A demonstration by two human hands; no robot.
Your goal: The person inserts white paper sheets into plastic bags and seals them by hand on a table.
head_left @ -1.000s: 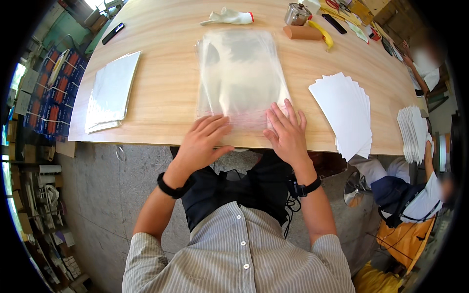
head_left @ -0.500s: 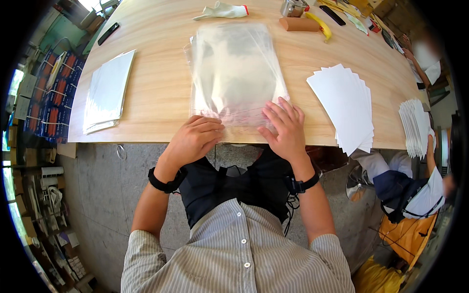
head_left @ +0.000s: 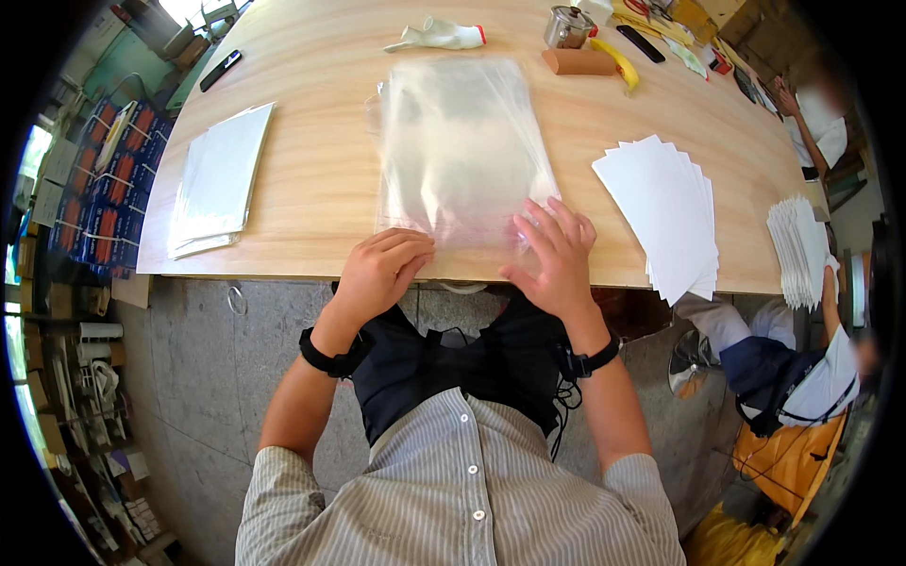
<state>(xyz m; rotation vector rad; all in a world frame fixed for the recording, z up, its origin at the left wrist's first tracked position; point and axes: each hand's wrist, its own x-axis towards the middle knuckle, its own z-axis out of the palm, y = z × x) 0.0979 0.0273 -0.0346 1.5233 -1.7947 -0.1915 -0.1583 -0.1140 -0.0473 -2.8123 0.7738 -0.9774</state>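
A stack of clear plastic bags (head_left: 462,141) lies flat on the wooden table, reaching almost to its near edge. At the stack's near left corner, my left hand (head_left: 382,269) has its fingers pressed together, with the thumb close to them, pinching the bag edge. My right hand (head_left: 554,257) rests at the near right corner, fingers spread and thumb apart, with nothing in its grip. Left of the stack is a pile of filled, glossy clear sleeves (head_left: 224,179). A fanned stack of white paper sheets (head_left: 661,212) lies to the right, its lower corners jutting past the table edge.
Farther back lie a white glove (head_left: 442,36), a metal pot (head_left: 569,26), a brown cylinder (head_left: 578,62), a banana (head_left: 618,66) and a black phone (head_left: 221,71). Two other people are at the right; one person's hand is by a white paper stack (head_left: 796,250).
My right hand's fingers have lifted a little and spread wider at the bag corner. My left hand stays at the near left corner. The whole view has shifted slightly.
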